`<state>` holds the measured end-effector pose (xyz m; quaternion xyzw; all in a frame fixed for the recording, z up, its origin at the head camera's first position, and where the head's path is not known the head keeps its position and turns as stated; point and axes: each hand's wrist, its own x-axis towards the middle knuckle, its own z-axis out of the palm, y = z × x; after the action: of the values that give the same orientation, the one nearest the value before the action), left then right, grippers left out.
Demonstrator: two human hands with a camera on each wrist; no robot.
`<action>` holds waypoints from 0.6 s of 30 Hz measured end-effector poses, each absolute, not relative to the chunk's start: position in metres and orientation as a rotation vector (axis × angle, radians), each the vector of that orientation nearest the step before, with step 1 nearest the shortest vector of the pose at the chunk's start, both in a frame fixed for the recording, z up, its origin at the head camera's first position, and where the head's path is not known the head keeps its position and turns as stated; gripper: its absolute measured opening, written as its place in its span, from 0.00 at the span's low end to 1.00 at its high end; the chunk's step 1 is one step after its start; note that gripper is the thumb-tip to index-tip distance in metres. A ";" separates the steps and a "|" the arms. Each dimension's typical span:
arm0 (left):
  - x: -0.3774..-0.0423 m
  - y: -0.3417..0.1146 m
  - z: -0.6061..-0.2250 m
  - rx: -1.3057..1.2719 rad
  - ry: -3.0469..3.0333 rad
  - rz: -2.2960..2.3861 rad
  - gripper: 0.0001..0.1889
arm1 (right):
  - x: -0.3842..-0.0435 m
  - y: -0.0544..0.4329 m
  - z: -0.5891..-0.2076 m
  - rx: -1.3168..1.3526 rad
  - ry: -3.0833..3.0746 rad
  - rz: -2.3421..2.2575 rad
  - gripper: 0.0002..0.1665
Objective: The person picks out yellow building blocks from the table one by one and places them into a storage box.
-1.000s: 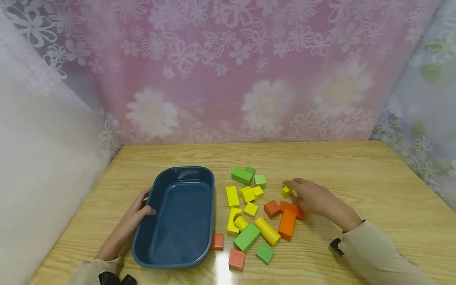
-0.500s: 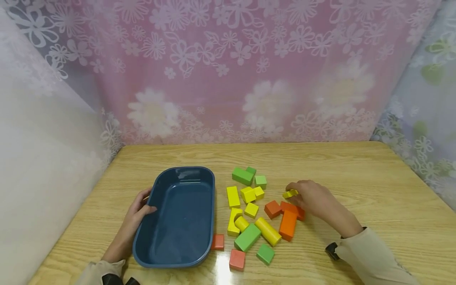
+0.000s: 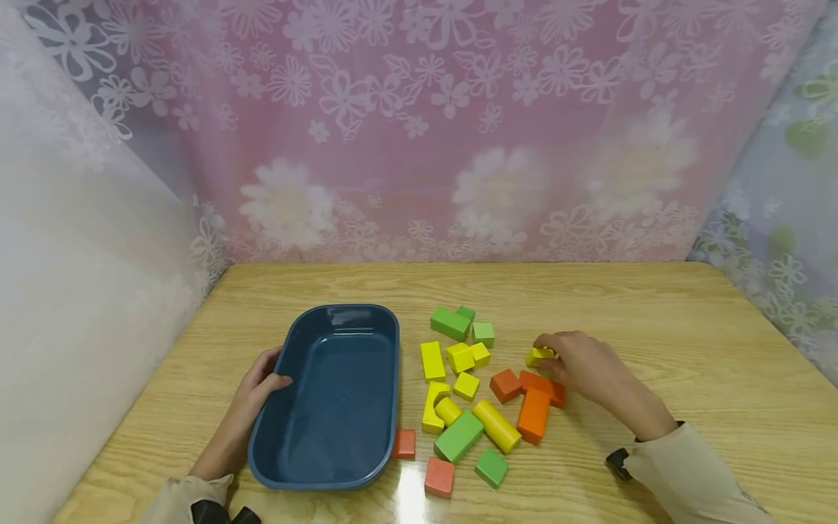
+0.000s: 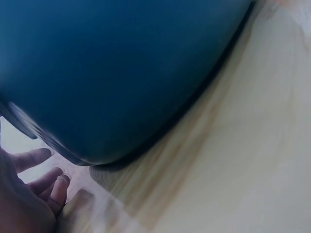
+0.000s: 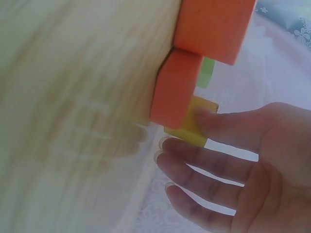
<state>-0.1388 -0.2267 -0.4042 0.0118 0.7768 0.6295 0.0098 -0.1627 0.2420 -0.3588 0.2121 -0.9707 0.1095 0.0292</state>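
In the head view my left hand (image 3: 252,393) holds the left side of a deep blue plastic tub (image 3: 258,451), thumb over the rim and fingers outside. The left wrist view shows the tub's outer wall (image 4: 112,77) close up. My right hand (image 3: 592,371) pinches a small yellow block (image 3: 538,356) between thumb and fingers, just behind some orange blocks. From the right wrist, this yellow block (image 5: 197,119) is partly hidden by an orange-red block (image 5: 177,87); the other fingers are spread below it. An orange rectangular block (image 3: 534,415) lies nearest that hand.
Several yellow blocks (image 3: 432,362) and a yellow cylinder (image 3: 496,426) lie right of the tub. Green blocks (image 3: 449,323) are at the back, others (image 3: 459,437) nearer. Two red blocks (image 3: 439,477) sit in front, one against the tub. A floral curtain (image 3: 406,145) hangs behind the wooden table (image 3: 655,306).
My right fingers have closed on the small yellow block and turned it, shifting slightly right. The left hand stays on the tub's side. The other blocks lie as before.
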 end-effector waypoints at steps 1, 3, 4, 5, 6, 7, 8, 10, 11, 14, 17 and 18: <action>-0.138 -0.227 -0.405 0.029 2.418 1.974 0.26 | -0.162 0.242 -0.359 0.652 -2.992 0.338 0.14; -0.137 -0.227 -0.406 0.019 2.399 1.992 0.26 | -0.161 0.240 -0.359 0.649 -2.985 0.339 0.14; -0.137 -0.226 -0.406 0.013 2.390 2.001 0.26 | -0.160 0.240 -0.358 0.649 -2.979 0.339 0.14; -0.137 -0.226 -0.406 0.007 2.381 2.007 0.26 | -0.160 0.239 -0.356 0.655 -2.973 0.342 0.14; -0.137 -0.226 -0.406 0.008 2.390 2.002 0.26 | -0.159 0.237 -0.354 0.663 -2.966 0.348 0.13; -0.137 -0.226 -0.406 0.010 2.392 1.998 0.26 | -0.157 0.236 -0.352 0.672 -2.954 0.349 0.13; -0.137 -0.226 -0.405 0.009 2.397 1.992 0.26 | -0.156 0.233 -0.350 0.678 -2.938 0.350 0.13; -0.139 -0.225 -0.405 0.018 2.415 1.983 0.27 | -0.152 0.228 -0.343 0.694 -2.896 0.352 0.13; -0.140 -0.225 -0.404 0.023 2.420 1.980 0.27 | -0.150 0.224 -0.339 0.706 -2.875 0.352 0.13; -0.142 -0.226 -0.404 0.018 2.436 1.973 0.27 | -0.143 0.211 -0.329 0.742 -2.820 0.347 0.13; -0.139 -0.227 -0.404 0.002 2.434 1.969 0.26 | -0.137 0.198 -0.323 0.794 -2.805 0.351 0.13; -0.138 -0.227 -0.404 -0.009 2.425 1.971 0.26 | -0.135 0.195 -0.322 0.813 -2.805 0.350 0.13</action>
<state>-0.1380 -0.2268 -0.4040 -0.0027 0.7759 0.6308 0.0081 -0.1346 0.1947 -0.3223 0.2751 -0.9488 0.1183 0.1001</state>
